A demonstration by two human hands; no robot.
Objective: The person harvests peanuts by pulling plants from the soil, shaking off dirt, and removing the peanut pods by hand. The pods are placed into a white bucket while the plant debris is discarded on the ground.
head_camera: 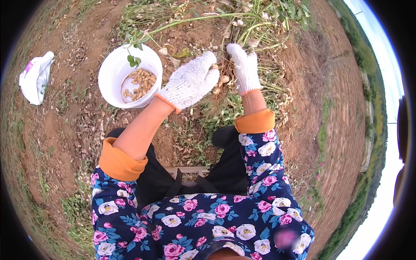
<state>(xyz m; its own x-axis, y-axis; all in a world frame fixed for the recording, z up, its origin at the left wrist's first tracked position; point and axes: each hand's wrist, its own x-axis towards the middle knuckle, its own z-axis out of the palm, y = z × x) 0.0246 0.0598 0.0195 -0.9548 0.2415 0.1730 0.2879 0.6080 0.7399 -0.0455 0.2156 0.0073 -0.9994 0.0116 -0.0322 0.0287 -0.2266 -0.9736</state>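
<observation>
Both my hands wear white knitted work gloves with orange cuffs. My left hand (191,81) is at the cluster of peanut pods (222,83), its thumb and fingers around some pods at the root end of an uprooted peanut plant (250,31). My right hand (244,66) is closed around the stems of that plant, just above the roots. Left of my left hand stands a white plastic bucket (107,76), with loose peanuts (142,81) on part of its bottom. A leafy sprig hangs over the bucket's far rim.
A white plastic bag (36,78) lies on the soil at the far left. More pulled peanut plants with pods (282,99) lie right of my right hand, and others (143,18) beyond the bucket. Leafy stems (224,112) lie between my feet. Part of a low seat (188,169) shows between my legs.
</observation>
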